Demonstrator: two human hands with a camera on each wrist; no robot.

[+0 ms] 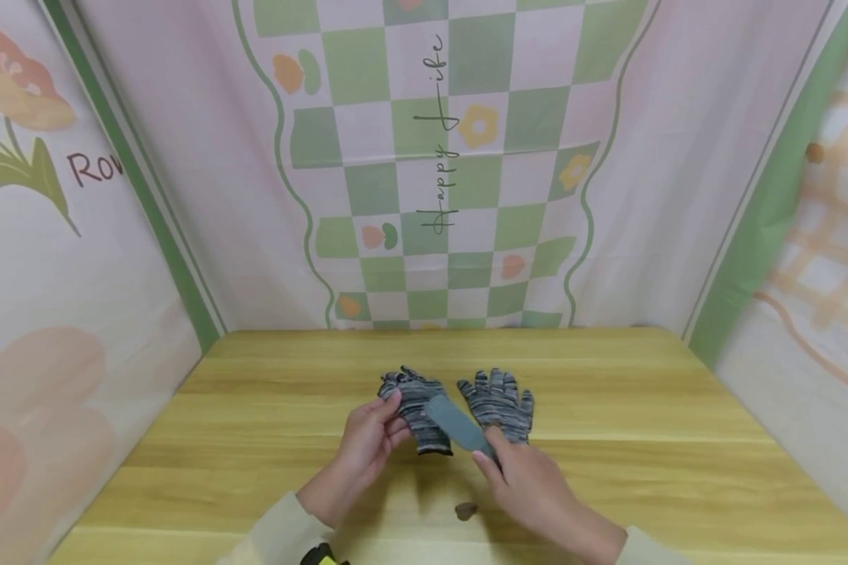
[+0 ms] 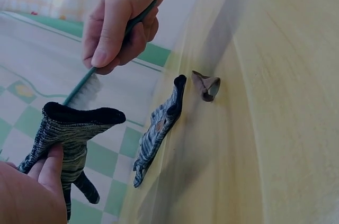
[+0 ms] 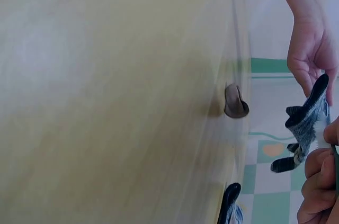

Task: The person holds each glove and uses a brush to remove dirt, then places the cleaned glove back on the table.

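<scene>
My left hand (image 1: 367,443) pinches a grey-and-black knitted glove (image 1: 413,400) by its side, holding it up over the table with its dark cuff toward me. A brush (image 1: 458,425) with a grey-green back is gripped by its handle in my right hand (image 1: 537,486). Its white bristles (image 3: 320,131) face the held glove, and its head overlaps the glove in the head view. To the right, a matching glove (image 1: 496,400) lies on the table, fingers pointing away from me. Nearer to me is a small, curled brown piece (image 1: 466,511), its kind unclear.
The wood-grain table (image 1: 268,408) reaches back to a hanging cloth (image 1: 367,141) with green and white checks. Printed cloths also hang along the left and right sides. A black-and-yellow item (image 1: 321,555) shows at the bottom edge by the left sleeve.
</scene>
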